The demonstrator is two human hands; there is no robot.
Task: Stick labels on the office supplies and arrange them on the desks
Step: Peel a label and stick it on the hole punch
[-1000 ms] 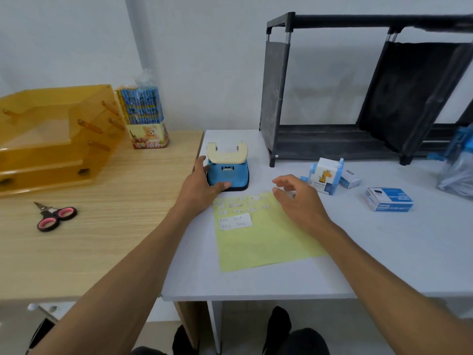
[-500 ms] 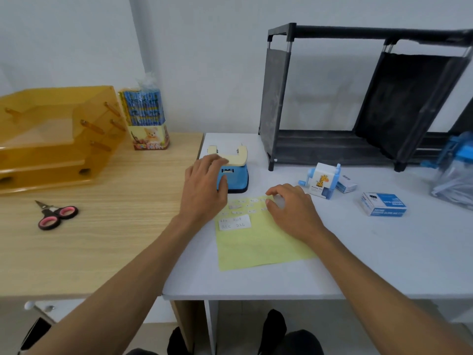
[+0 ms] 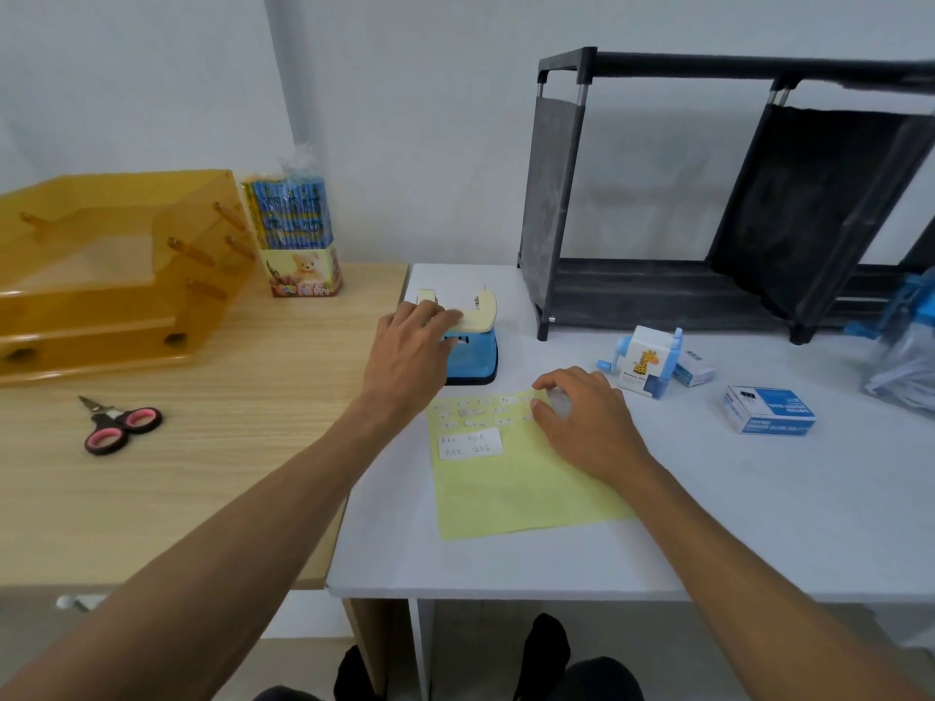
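A blue hole punch [image 3: 478, 354] with a cream lever stands at the back of the white desk [image 3: 759, 523]. My left hand [image 3: 410, 359] lies over its left side, fingers curled on the lever. In front of it lies a yellow label sheet [image 3: 516, 493] with several small labels along its top and one larger handwritten white label [image 3: 470, 443]. My right hand [image 3: 582, 422] rests on the sheet's top right corner, fingertips curled close together. Whether they pinch a label is hidden.
On the wooden desk [image 3: 202, 473] to the left are an orange paper tray [image 3: 101, 275], a pack of pencils [image 3: 296, 240] and pink-handled scissors [image 3: 119, 425]. A giraffe pencil sharpener [image 3: 645, 361], a binder clip box [image 3: 769, 409] and a black rack [image 3: 708, 194] stand to the right.
My left hand has moved from the punch's front left side up onto its cream lever. My right hand has come down onto the sheet's top right corner.
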